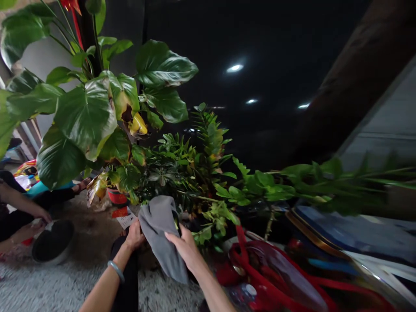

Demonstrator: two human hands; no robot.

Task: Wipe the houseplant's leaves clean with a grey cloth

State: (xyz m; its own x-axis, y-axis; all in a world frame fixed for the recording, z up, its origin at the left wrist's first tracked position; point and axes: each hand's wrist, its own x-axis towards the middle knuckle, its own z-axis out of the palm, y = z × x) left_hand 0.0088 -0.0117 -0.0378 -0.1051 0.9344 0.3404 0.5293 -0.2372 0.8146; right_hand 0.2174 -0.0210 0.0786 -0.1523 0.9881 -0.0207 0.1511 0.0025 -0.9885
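A grey cloth (162, 240) hangs between my two hands, low in the middle of the head view. My left hand (134, 235), with a pale bangle (116, 271) on the wrist, grips the cloth's left edge with its fingers curled. On the other side, my right hand (186, 246) holds the cloth's right edge, thumb lying over it. A bit of something dark and green shows beside the cloth above my right hand; I cannot make out what it is. A printed card (126, 218) lies just beyond my left hand.
Leafy plants (86, 110) stand ahead and left, one near a red pot (117, 197). Another person's hands (40, 221) are at a dark bowl (53, 245) on the left. A red bag (276, 268) and a bottle (245, 292) sit at the lower right.
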